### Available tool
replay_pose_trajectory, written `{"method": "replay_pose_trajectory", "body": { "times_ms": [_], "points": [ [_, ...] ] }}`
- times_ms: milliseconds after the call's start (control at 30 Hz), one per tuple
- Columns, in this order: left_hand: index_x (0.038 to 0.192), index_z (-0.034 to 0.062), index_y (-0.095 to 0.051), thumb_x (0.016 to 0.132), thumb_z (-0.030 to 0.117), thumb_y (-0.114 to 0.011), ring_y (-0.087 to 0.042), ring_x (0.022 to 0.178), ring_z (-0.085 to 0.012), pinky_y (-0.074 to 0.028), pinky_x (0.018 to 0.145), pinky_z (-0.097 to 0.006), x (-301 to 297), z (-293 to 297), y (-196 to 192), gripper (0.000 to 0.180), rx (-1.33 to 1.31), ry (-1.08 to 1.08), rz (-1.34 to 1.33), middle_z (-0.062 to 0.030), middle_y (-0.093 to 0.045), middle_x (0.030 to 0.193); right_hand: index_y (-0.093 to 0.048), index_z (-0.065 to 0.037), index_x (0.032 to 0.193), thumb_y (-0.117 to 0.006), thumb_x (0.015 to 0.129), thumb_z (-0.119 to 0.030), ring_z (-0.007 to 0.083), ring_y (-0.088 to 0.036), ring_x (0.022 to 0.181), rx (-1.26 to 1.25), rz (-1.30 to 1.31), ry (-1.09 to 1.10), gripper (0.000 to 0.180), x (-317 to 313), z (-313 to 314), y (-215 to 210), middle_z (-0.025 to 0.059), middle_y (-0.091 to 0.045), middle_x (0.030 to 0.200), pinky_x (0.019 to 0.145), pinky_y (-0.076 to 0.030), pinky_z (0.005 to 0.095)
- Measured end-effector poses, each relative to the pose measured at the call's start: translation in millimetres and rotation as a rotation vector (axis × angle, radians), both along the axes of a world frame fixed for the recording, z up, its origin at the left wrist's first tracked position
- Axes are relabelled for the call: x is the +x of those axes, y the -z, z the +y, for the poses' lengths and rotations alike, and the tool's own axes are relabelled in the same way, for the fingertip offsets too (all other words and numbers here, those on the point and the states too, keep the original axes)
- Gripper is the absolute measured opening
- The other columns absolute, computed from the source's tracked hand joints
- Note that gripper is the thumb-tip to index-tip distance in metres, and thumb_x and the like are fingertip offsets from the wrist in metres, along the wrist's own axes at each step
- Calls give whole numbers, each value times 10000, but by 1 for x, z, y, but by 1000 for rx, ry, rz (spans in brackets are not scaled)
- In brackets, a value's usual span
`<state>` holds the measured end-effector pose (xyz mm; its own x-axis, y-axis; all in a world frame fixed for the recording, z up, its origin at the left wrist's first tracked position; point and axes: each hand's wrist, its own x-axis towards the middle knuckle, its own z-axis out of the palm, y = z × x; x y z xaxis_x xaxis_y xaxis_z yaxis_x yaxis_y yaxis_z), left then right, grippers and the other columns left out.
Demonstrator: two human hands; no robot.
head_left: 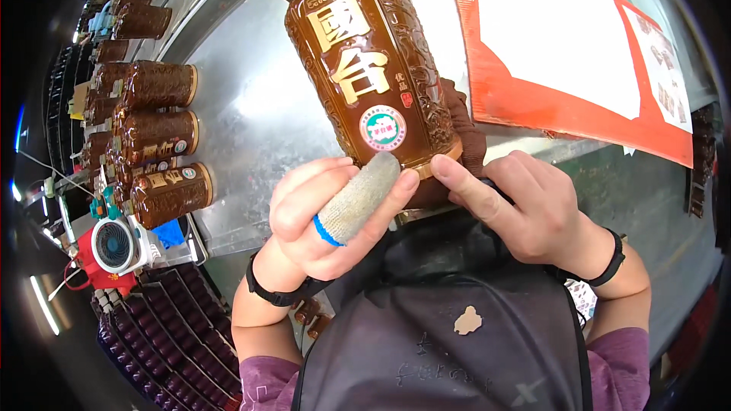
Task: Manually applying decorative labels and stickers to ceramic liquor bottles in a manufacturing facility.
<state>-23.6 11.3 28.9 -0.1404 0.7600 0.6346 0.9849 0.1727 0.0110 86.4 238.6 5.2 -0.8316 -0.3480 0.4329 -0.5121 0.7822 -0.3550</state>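
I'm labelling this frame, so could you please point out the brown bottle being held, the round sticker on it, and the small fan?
Brown bottle (381, 53), head view: embossed front.
Round sticker (383, 129), head view: centre.
Small fan (113, 244), head view: grille.

1. The bottle is glossy amber-brown with embossed relief, gold characters and a round green-and-white sticker.
2. The finger cot is grey knit with a blue rim.
3. The paper sheet is white on an orange-red backing.
4. The apron is dark grey; the sleeves are purple.
5. The small fan is white and red.
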Motion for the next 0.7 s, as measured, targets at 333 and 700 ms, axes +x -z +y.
{"method": "replay_pose_trajectory", "body": {
  "times_ms": [333,700],
  "points": [
    [975,55,-779,588,88,-676,-607,749,-195,-556,642,-317,0,3,-1,402,-8,5,10,-65,-686,941,-571,-77,1380,-598,766,-100,121,-451,582,-30,103,72,615,2,-1,17,4,-371,723,481,-419,261],
    [1061,134,-770,677,91,-774,-547,929,-195,-553,719,-307,5,-17,17,387,-41,-59,94,-41,-627,1022,-589,-31,1326,-740,804,-79,161,-463,572,-89,8,29,546,4,1,12,18,-438,715,488,-414,314]
  ]
}}
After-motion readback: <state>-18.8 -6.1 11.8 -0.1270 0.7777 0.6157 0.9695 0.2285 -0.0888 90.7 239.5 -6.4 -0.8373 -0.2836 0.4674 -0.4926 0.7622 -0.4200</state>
